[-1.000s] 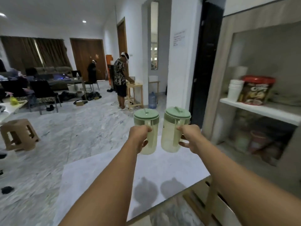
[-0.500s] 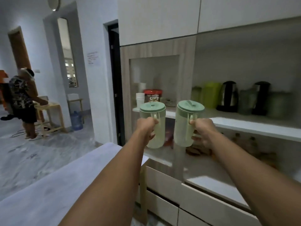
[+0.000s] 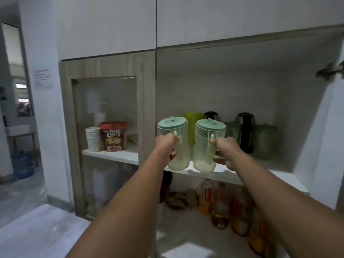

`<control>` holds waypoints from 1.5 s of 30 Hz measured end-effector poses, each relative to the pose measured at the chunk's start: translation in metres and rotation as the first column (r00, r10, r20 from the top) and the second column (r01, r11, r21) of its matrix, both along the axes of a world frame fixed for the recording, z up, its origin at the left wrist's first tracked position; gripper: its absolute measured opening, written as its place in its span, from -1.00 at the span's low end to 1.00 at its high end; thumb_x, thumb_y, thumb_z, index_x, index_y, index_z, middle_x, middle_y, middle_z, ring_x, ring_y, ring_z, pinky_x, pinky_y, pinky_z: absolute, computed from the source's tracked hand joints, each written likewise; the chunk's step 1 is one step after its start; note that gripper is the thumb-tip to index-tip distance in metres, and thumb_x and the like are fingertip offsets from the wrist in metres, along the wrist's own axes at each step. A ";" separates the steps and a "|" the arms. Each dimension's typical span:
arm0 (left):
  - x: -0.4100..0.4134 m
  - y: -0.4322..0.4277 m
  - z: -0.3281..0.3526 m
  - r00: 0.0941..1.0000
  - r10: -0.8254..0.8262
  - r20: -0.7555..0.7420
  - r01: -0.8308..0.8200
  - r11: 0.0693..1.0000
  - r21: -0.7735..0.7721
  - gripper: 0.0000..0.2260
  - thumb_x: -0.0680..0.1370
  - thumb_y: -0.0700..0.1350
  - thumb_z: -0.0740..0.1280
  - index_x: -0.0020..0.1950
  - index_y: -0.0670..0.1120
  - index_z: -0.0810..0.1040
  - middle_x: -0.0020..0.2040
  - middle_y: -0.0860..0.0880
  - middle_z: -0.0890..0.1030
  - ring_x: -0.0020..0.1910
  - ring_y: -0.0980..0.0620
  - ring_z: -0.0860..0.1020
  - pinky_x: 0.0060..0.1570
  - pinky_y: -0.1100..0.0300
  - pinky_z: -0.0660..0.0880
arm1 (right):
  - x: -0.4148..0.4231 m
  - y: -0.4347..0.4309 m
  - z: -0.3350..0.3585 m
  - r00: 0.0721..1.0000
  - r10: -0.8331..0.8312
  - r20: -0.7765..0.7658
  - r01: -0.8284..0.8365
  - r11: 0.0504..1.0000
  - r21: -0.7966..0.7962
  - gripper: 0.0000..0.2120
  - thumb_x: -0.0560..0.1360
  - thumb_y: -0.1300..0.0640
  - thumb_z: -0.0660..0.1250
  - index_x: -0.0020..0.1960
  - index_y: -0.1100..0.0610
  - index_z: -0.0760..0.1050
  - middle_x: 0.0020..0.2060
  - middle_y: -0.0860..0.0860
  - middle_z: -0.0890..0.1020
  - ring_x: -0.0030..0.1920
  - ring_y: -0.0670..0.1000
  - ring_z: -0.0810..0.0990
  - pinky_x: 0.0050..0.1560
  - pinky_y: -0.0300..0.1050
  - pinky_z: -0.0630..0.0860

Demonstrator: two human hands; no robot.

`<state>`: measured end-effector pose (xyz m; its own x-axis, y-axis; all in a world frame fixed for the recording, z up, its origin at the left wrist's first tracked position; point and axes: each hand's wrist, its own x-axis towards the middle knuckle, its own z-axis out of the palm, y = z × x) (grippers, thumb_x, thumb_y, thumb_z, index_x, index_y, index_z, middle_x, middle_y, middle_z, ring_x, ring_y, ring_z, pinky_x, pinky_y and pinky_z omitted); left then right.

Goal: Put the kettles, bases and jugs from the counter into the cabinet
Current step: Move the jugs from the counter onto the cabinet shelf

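I hold two pale green plastic jugs with mint lids by their handles, side by side in front of the open cabinet. My left hand grips the left jug. My right hand grips the right jug. Both jugs hang just above the front edge of the white middle shelf. At the back of that shelf stand a lime green jug, two black kettles and two translucent green jugs.
Left of the open bay is a closed glass door with paper cups and a red-lidded cereal tub behind it. Bottles stand on the lower shelf. The cabinet door is swung open at right. The white counter lies at bottom left.
I have turned right from the room and stepped close to the cabinet. Both jugs have moved forward to the front of the middle shelf.
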<state>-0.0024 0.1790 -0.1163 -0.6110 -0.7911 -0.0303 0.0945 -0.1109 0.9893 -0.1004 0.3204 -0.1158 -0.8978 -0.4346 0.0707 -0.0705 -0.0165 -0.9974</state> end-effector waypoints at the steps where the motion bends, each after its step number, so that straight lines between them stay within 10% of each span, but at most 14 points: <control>1: -0.016 -0.005 0.001 1.000 0.013 0.004 -0.013 1.000 0.006 -0.86 0.50 -0.21 0.34 0.05 -0.13 0.52 -0.29 -0.01 0.46 -0.31 0.08 0.43 -0.34 0.22 0.45 | -0.017 -0.007 0.002 1.000 0.003 0.002 -0.003 1.000 0.001 -0.83 0.58 0.26 0.25 0.16 0.18 0.50 -0.05 0.10 0.62 -0.04 0.10 0.58 -0.03 0.06 0.51; 8: -0.112 -0.059 -0.014 0.997 0.031 0.067 -0.032 0.999 0.005 -0.80 0.54 -0.18 0.34 0.15 -0.16 0.52 -0.17 -0.03 0.46 -0.19 0.05 0.44 -0.20 0.16 0.47 | -0.110 -0.065 -0.010 0.999 0.015 0.041 -0.016 1.000 0.014 -0.85 0.59 0.23 0.25 0.14 0.16 0.52 -0.14 0.08 0.62 -0.16 0.06 0.56 -0.24 -0.07 0.46; 16: -0.211 -0.153 -0.030 0.990 0.074 0.119 -0.071 0.997 -0.033 -0.70 0.55 -0.06 0.27 0.21 -0.17 0.55 -0.22 -0.10 0.48 -0.29 -0.03 0.43 -0.36 0.16 0.38 | -0.206 -0.160 -0.028 0.994 -0.104 0.016 0.102 0.991 0.091 -0.73 0.55 0.17 0.21 0.19 0.22 0.53 0.05 0.24 0.67 0.03 0.27 0.66 0.02 0.14 0.61; 23: -0.289 -0.230 -0.032 0.988 0.080 0.133 -0.069 0.994 -0.083 -0.60 0.33 0.04 0.33 0.02 -0.20 0.61 0.14 -0.32 0.62 0.15 -0.25 0.60 0.17 -0.15 0.55 | -0.261 -0.226 -0.027 0.983 -0.182 0.000 0.181 0.979 0.091 -0.77 0.61 0.11 0.26 -0.20 0.16 0.50 -0.21 0.17 0.62 -0.23 0.16 0.59 -0.07 0.10 0.56; 27: -0.309 -0.247 -0.034 0.993 0.062 0.104 -0.056 0.996 -0.062 -0.81 0.47 -0.03 0.31 -0.12 -0.16 0.56 0.15 -0.28 0.60 0.18 -0.25 0.56 0.14 -0.07 0.52 | -0.289 -0.251 -0.034 0.980 -0.190 -0.061 0.196 0.971 0.135 -0.61 0.57 0.02 0.28 0.13 0.34 0.60 0.06 0.26 0.68 0.05 0.28 0.66 0.11 0.22 0.60; 32: -0.325 -0.259 -0.038 0.995 0.039 0.092 -0.031 0.996 -0.082 -0.64 0.59 -0.12 0.25 0.33 -0.28 0.48 0.36 -0.28 0.48 0.35 -0.23 0.46 0.27 0.02 0.44 | -0.301 -0.263 -0.037 0.986 -0.164 -0.011 0.164 0.982 0.096 -0.79 0.57 0.11 0.26 -0.02 0.24 0.56 0.06 0.33 0.66 -0.01 0.26 0.66 0.02 0.16 0.61; 39: -0.321 -0.254 -0.035 0.990 0.079 0.114 -0.071 0.995 -0.073 -0.60 0.49 0.05 0.37 0.10 -0.27 0.55 -0.08 -0.18 0.55 0.06 -0.20 0.57 0.05 0.05 0.52 | -0.301 -0.257 -0.037 0.998 -0.064 0.026 0.062 0.996 0.062 -0.70 0.59 0.03 0.25 0.11 0.25 0.57 0.10 0.31 0.65 -0.09 0.17 0.60 -0.08 0.02 0.50; 45: -0.311 -0.242 -0.041 0.982 0.114 0.153 -0.098 0.989 -0.109 -0.35 0.41 0.23 0.35 0.27 -0.26 0.52 0.24 -0.27 0.58 0.21 -0.24 0.56 0.15 -0.02 0.50 | -0.305 -0.232 -0.038 0.999 -0.026 0.040 0.022 0.995 0.094 -0.70 0.58 -0.08 0.26 -0.17 0.14 0.49 -0.28 0.09 0.53 -0.31 0.06 0.48 -0.22 -0.09 0.39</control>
